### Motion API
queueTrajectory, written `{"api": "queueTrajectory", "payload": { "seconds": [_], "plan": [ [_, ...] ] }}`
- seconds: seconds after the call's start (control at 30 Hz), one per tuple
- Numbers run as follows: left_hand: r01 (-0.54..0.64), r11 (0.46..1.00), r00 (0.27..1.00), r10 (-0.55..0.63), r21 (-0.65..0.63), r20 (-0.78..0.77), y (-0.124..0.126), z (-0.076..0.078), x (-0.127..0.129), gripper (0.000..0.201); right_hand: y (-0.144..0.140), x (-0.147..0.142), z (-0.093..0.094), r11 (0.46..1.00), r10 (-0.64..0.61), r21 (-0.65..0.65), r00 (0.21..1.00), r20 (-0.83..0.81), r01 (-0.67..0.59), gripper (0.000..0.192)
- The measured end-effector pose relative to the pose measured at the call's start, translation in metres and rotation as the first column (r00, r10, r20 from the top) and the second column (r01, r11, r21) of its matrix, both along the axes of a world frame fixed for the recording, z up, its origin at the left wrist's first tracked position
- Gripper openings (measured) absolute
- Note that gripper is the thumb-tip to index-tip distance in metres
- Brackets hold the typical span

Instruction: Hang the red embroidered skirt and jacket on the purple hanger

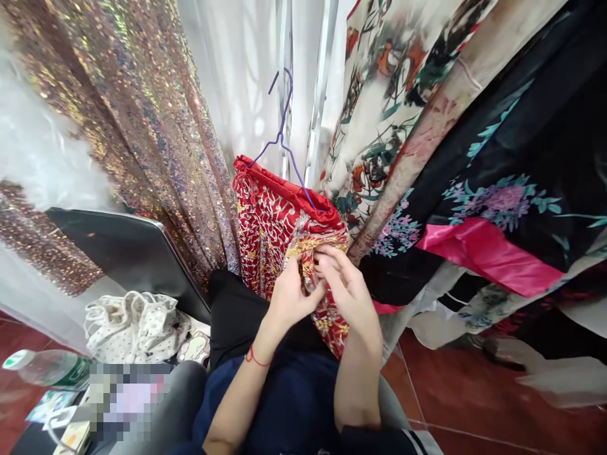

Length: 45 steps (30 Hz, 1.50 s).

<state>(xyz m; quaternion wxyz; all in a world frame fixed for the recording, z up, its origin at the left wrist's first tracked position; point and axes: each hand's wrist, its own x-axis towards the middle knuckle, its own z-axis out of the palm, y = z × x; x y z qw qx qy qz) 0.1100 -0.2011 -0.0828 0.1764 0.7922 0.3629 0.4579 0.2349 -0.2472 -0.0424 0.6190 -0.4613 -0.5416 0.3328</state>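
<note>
Right in front of me the red garment (263,215) hangs on a tilted purple hanger (282,136), its gathered top edge slanting down from upper left to lower right across the hanger's arms. Below the right end of that edge, my left hand (294,297) and my right hand (348,287) meet at a gold-patterned band (308,265), fingers bent and narrow. My left holds the band from its left side, my right from its right; I cannot tell how firmly either grips. Between my palms is only a small gap, while more room opens above the hanger, where white drapery (241,82) shows around the hook. To the left, the sequined cloth (142,126) comes close up to the garment's left edge; farther over, a dark panel (123,246) slants in, with dotted white cloth (135,325) by its lower edge. On the right, cream floral fabric (374,95) crowds the garment's upper right corner, black fabric (497,139) hanging beyond it, and below that spreads red tiled floor (455,392).
</note>
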Motion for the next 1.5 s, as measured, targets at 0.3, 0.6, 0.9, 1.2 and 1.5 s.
{"api": "queueTrajectory", "payload": {
  "seconds": [0.3,0.6,0.9,1.2,1.5],
  "plan": [
    [0.174,0.981,0.984,-0.171,-0.084,0.049,-0.009,0.034,-0.037,0.014,0.0,0.05,-0.008,0.943,-0.25,0.288,0.928,0.276,0.168,0.021],
    [0.576,0.814,0.816,-0.578,-0.073,-0.008,-0.051,0.054,-0.087,0.038,0.034,0.041,-0.026,0.87,0.367,0.11,0.779,0.507,-0.481,0.111],
    [0.716,0.679,0.682,-0.73,0.161,0.047,-0.061,0.048,-0.109,0.05,0.031,0.05,-0.024,0.908,0.296,0.115,0.81,0.506,-0.404,0.025],
    [0.392,0.908,0.914,-0.403,0.144,0.05,-0.067,0.051,-0.116,0.024,0.03,0.054,-0.023,0.939,0.177,0.148,0.808,0.562,-0.309,0.014],
    [-0.08,0.991,0.994,0.087,0.104,-0.063,-0.054,0.094,-0.135,0.022,-0.003,0.064,-0.014,0.928,-0.073,0.371,0.954,0.29,-0.042,0.006]
  ]
}}
